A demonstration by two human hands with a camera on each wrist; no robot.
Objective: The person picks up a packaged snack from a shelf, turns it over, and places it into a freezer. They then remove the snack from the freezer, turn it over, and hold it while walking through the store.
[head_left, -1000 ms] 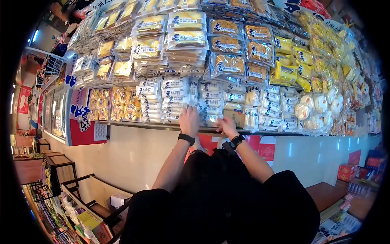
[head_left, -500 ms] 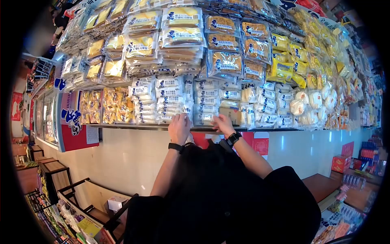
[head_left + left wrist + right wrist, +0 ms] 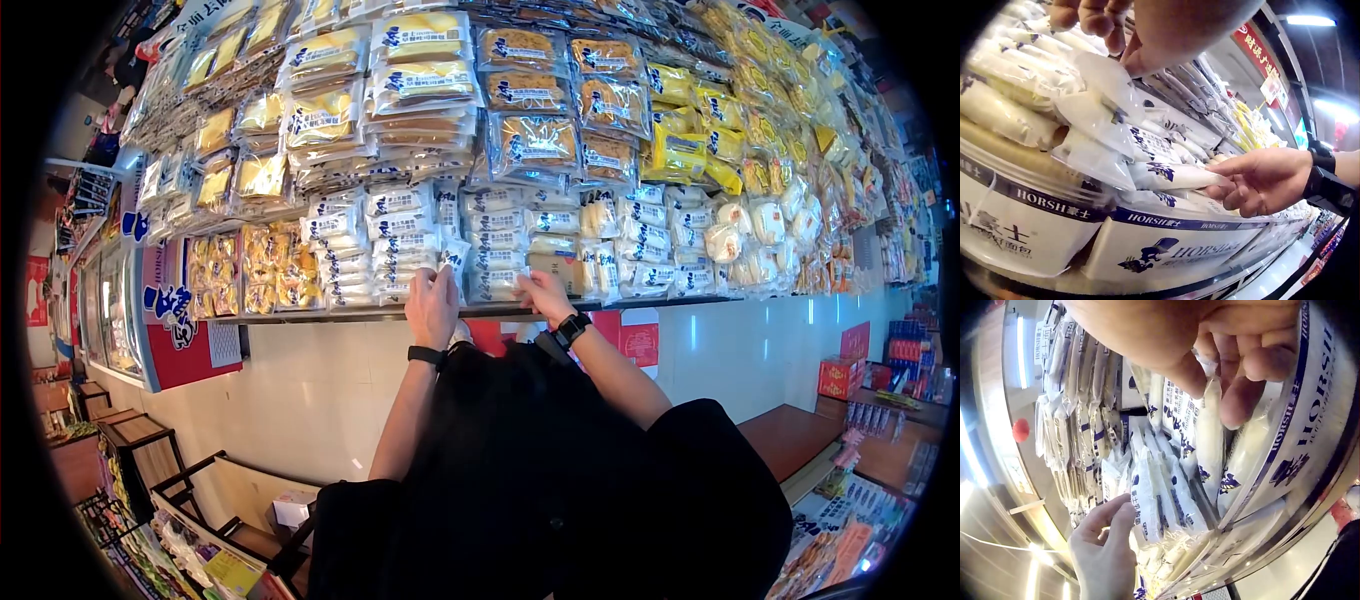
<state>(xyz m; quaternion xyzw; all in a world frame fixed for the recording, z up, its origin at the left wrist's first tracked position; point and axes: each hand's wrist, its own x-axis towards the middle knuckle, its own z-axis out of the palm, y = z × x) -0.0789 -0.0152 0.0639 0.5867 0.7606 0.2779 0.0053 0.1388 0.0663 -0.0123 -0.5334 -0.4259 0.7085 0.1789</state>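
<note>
My left hand (image 3: 433,310) is at the front edge of the display, its thumb and forefinger pinching the edge of a small white bread packet (image 3: 1146,503), as the right wrist view shows. That packet leans at a tilt against the packed rows. To its right, my right hand (image 3: 547,297) pinches the near end of another white bread packet (image 3: 1172,176), which lies on top of a row. In the left wrist view, clear wrapper flaps (image 3: 1094,134) bulge below my left fingers. Similar white packets (image 3: 497,242) with blue print are stacked around both hands.
Printed bins (image 3: 1179,250) front the display. Behind the white packets rise stacks of larger bread packs (image 3: 425,85), with yellow packs (image 3: 680,155) to the right. Yellow-brown pastry packs (image 3: 280,265) sit on the left. A wooden bench (image 3: 240,490) stands on the floor at left.
The view has shifted so the display sits further left. My left hand has drawn slightly away from the right one, and a tilted packet now shows beyond its fingertips. The right hand still holds its packet.
</note>
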